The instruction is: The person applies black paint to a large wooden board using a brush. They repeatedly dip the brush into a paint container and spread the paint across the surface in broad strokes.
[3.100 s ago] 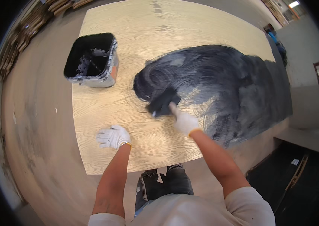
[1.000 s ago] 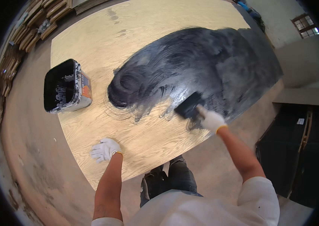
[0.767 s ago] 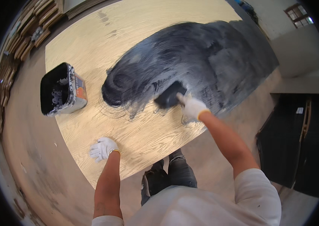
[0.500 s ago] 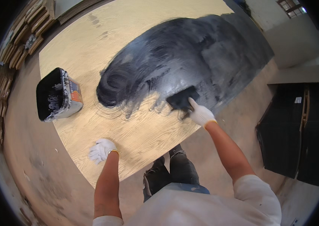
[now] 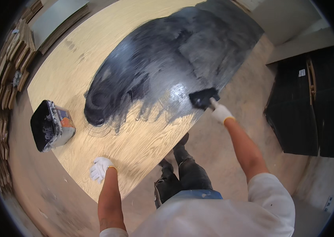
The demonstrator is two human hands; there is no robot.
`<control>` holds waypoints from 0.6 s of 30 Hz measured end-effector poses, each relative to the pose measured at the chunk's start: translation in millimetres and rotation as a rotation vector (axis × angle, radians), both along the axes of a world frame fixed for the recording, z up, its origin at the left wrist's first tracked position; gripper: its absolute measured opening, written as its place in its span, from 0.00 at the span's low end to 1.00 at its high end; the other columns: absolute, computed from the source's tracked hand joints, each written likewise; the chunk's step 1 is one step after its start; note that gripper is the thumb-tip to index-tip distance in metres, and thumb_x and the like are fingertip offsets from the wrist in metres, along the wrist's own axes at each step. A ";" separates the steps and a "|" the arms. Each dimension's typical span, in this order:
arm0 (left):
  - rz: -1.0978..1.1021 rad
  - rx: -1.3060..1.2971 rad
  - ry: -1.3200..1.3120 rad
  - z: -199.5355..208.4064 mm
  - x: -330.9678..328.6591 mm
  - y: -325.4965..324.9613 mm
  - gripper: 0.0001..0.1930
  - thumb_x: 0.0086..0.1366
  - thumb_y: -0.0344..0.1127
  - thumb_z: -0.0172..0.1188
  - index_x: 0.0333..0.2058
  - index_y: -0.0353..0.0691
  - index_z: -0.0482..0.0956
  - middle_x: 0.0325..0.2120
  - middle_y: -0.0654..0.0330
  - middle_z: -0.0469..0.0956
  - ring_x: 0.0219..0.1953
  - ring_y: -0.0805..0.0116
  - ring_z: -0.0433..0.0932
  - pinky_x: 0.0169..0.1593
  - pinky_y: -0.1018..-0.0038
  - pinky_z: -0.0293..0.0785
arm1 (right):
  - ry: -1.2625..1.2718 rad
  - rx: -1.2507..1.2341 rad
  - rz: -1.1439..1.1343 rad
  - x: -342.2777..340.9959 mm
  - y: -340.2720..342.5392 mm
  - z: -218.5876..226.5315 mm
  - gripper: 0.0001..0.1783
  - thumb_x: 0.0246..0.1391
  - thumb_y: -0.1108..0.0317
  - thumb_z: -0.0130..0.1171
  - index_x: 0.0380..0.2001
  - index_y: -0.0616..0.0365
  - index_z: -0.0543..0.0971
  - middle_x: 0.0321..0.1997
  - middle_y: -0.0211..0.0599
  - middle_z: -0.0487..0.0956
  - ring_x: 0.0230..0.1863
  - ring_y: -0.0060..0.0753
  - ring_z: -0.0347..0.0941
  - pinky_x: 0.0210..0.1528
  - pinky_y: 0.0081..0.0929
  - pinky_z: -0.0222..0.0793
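My right hand (image 5: pixel 222 113), in a white knit glove, grips the short handle of a wide, flat tool coated in black, which looks like a brush (image 5: pixel 203 98). Its black head lies at the board's near right edge, over the wet coating. Black paint (image 5: pixel 147 63) covers much of the pale wood-grain board (image 5: pixel 131 154) in curved, streaky strokes, with a ragged near border. My left hand (image 5: pixel 101 168), gloved as well, rests on bare wood at the near left corner, fingers apart and holding nothing. Beyond it, a paint bucket (image 5: pixel 65 128) with a smeared rim and dark inside stands tilted in view.
Stacked brown boards (image 5: pixel 17 59) line the left side. A pile of grey sheets (image 5: pixel 58 23) lies behind the board at far left. Large black panels (image 5: pixel 293 106) are at the right. My legs stand close to the board's near edge.
My right hand has drawn the brush to the right, to the board's edge, and black now covers more wood there. The view has shifted; my left hand stays on the board.
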State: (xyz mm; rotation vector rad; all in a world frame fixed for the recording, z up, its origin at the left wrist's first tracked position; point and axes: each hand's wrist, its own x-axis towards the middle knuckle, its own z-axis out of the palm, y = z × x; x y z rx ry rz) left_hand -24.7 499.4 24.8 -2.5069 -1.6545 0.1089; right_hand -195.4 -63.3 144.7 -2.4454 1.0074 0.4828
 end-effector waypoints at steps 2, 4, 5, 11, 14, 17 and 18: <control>-0.021 0.021 -0.018 -5.3 0.4 -1.7 0.35 0.71 0.55 0.39 0.63 0.29 0.67 0.69 0.34 0.61 0.69 0.38 0.61 0.62 0.34 0.56 | 0.016 -0.007 0.187 -28.8 28.6 -11.9 0.44 0.56 0.67 0.54 0.77 0.30 0.59 0.55 0.60 0.81 0.54 0.60 0.80 0.59 0.46 0.73; -0.019 0.192 -0.065 -18.8 -5.5 29.9 0.33 0.70 0.55 0.39 0.58 0.29 0.70 0.64 0.33 0.65 0.66 0.37 0.63 0.59 0.34 0.58 | 0.249 0.138 0.280 -14.8 100.7 36.6 0.40 0.60 0.62 0.51 0.76 0.27 0.58 0.57 0.59 0.81 0.58 0.60 0.78 0.61 0.49 0.72; -0.034 0.321 -0.105 -30.3 -5.8 43.0 0.33 0.70 0.56 0.38 0.54 0.29 0.73 0.60 0.33 0.68 0.63 0.36 0.65 0.56 0.34 0.61 | 0.308 0.158 0.303 -11.1 109.7 48.5 0.40 0.61 0.61 0.52 0.76 0.26 0.58 0.56 0.58 0.81 0.58 0.60 0.79 0.60 0.48 0.73; -0.380 -0.365 -0.089 21.3 -38.2 51.0 0.30 0.69 0.52 0.50 0.56 0.30 0.75 0.62 0.33 0.69 0.64 0.39 0.69 0.60 0.44 0.67 | 0.071 0.092 0.037 -33.8 34.0 17.2 0.42 0.58 0.66 0.50 0.77 0.37 0.57 0.52 0.59 0.83 0.53 0.59 0.80 0.57 0.51 0.74; -0.622 -0.453 -0.321 46.6 -97.8 69.1 0.23 0.69 0.47 0.55 0.51 0.31 0.79 0.53 0.36 0.77 0.56 0.44 0.76 0.58 0.54 0.71 | 0.109 0.265 0.205 -42.6 116.1 21.9 0.43 0.58 0.64 0.53 0.77 0.36 0.57 0.51 0.60 0.83 0.52 0.61 0.80 0.58 0.50 0.74; -0.786 -0.745 -0.518 71.0 -160.6 -37.9 0.18 0.73 0.42 0.54 0.46 0.29 0.80 0.41 0.44 0.82 0.44 0.49 0.80 0.56 0.58 0.73 | 0.092 0.488 0.341 -64.6 176.7 15.7 0.44 0.58 0.58 0.56 0.78 0.35 0.55 0.51 0.60 0.83 0.52 0.62 0.80 0.59 0.50 0.73; -0.935 -0.906 -0.413 84.4 -189.3 -64.9 0.16 0.73 0.39 0.55 0.45 0.29 0.80 0.40 0.49 0.82 0.44 0.55 0.80 0.53 0.63 0.75 | 0.074 0.538 0.312 -64.3 185.2 16.5 0.44 0.58 0.58 0.56 0.78 0.36 0.55 0.52 0.61 0.82 0.52 0.62 0.80 0.59 0.50 0.73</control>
